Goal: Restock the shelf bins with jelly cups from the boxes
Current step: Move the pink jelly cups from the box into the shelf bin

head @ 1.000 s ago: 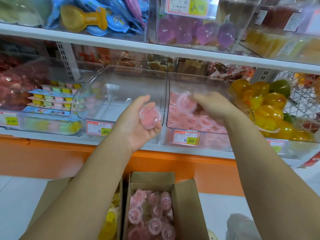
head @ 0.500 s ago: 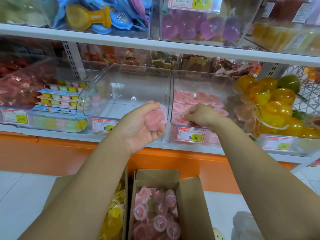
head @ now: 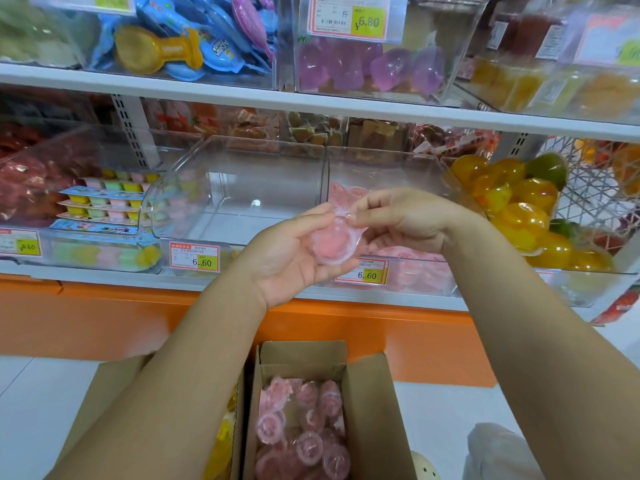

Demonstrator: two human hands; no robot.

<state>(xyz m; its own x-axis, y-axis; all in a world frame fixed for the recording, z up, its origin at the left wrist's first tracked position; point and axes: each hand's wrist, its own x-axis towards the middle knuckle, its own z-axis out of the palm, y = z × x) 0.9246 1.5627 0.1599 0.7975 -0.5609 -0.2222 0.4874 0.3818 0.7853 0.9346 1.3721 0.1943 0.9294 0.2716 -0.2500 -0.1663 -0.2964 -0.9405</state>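
My left hand (head: 294,258) cradles a pink jelly cup (head: 334,242) in its curled fingers, in front of the shelf's lower row. My right hand (head: 405,220) pinches the top rim of that same cup with thumb and forefinger. Behind the hands, a clear bin (head: 433,271) holds several pink jelly cups. To its left stands a clear bin (head: 242,188) with nothing inside. Below, on the floor, an open cardboard box (head: 370,410) holds several more pink cups (head: 304,431).
A second box (head: 114,382) with yellow cups sits left of the pink one. A bin of orange and green jellies (head: 519,209) is at the right, a bin of multicoloured packs (head: 104,209) at the left. Purple jellies (head: 367,67) fill an upper bin.
My right hand has come out of the pink bin and moved left to the cup in my left hand, now pinching its rim. The left hand stayed at about the same spot.
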